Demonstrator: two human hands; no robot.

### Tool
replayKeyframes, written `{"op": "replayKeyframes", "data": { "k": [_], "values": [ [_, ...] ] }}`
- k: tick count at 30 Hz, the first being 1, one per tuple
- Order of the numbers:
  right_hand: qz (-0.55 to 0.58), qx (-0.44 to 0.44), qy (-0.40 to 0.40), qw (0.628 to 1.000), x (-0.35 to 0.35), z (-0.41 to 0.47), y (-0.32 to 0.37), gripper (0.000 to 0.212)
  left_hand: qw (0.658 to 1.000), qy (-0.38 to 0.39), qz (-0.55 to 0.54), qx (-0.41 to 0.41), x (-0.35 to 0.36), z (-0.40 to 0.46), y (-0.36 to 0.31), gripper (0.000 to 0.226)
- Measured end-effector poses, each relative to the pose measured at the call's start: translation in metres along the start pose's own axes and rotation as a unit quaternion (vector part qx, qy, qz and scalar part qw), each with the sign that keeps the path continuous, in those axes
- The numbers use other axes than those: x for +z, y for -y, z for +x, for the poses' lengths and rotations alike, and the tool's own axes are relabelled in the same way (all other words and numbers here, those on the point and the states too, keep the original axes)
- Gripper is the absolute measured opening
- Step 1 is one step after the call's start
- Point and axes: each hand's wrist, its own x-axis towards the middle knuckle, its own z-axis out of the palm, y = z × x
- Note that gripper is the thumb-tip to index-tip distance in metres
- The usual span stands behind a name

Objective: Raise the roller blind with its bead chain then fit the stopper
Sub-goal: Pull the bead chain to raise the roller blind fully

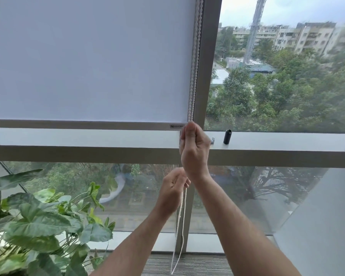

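At the window, one roller blind hangs down to the mid rail, bottom bar level with the ledge. One bead chain runs as two strands along the blind's right edge, loop end dangling near the floor. Right hand up high, grip closed, pinching the chain at bottom-bar height. Left hand lower, fingers curled round the strands. Two items on the ledge right of the hands: one black cylinder, one small metal piece, partly hidden. One leafy plant bottom left.

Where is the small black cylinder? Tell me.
Head view, right of centre: the black cylinder stands upright on the window ledge, just right of the right hand.
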Motion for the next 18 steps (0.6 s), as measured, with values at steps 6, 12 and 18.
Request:
{"op": "replayKeyframes", "data": {
  "k": [6,12,18],
  "values": [
    [-0.013,0.021,0.000,1.000,-0.008,-0.013,-0.007,0.036,0.996,-0.081,-0.033,0.032,-0.015,0.042,-0.054,0.040],
    [0.012,0.045,0.032,0.998,-0.008,-0.014,-0.003,0.041,0.987,0.014,-0.106,0.118,-0.017,0.094,-0.143,0.034],
    [0.047,0.083,0.064,0.993,-0.021,-0.003,-0.009,0.042,0.984,-0.027,-0.100,0.148,0.006,0.096,-0.149,0.034]
  ]
}}
